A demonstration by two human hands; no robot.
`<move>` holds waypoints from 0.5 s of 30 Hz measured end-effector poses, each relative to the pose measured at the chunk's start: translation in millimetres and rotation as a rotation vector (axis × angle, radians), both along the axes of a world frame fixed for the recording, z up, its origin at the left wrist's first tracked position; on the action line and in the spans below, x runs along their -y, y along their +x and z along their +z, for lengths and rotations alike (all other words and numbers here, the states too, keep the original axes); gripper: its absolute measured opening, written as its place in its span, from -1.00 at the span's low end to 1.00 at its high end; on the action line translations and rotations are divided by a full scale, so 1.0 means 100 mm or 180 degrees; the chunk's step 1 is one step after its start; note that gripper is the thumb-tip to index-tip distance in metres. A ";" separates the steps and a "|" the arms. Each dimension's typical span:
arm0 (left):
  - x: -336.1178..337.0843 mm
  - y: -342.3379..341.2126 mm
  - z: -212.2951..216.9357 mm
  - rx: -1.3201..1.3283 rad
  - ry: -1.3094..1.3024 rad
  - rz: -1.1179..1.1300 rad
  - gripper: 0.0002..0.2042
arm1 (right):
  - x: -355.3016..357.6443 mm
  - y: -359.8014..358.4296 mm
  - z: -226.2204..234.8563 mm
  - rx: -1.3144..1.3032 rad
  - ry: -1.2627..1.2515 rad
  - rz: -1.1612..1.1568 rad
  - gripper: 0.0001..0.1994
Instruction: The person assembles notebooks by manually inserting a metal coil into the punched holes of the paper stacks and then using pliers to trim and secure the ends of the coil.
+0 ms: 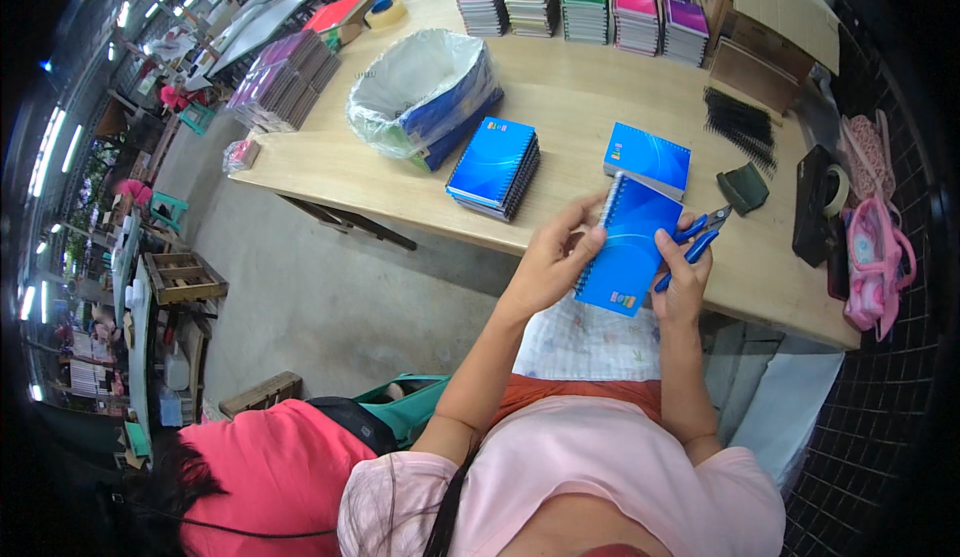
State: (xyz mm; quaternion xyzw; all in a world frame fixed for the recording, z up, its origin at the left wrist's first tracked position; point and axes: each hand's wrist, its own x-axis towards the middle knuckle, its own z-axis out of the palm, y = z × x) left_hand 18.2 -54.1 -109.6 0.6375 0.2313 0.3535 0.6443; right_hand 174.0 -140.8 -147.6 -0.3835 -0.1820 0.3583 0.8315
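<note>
Both my hands are on one blue notebook [628,247], held tilted above the near edge of the table [570,97], its spiral along the left side. My left hand [550,262] grips that spiral edge, fingers curled round it and thumb on the cover. My right hand [683,279] steadies the right edge while its fingers close on blue-handled pliers [692,240], whose tip points up and right. Just beyond the notebook a second blue one [648,157] lies flat, and left of that sits a small blue stack [494,167]. Further left stands a plastic-lined bag [422,92] with white covers in it. Along the far edge run five stacks [585,7] topped red, yellow, green, pink and purple. Black coils [740,127] lie to the right, near a dark pouch [743,188] and a cardboard box [770,17]
</note>
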 end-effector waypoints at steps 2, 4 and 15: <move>-0.07 -0.09 -0.03 -0.0767 0.0594 0.0290 -0.63 | -0.03 0.01 0.01 0.0250 -0.0046 -0.0080 -0.66; -0.29 -0.18 0.01 -0.0970 0.1177 0.0973 -0.66 | -0.04 0.04 0.02 0.1247 -0.0331 0.0306 -0.68; -1.70 -0.68 -0.05 -0.2032 0.2172 0.2157 -0.73 | 0.45 1.30 -0.46 0.4974 -0.3236 -0.1181 -0.42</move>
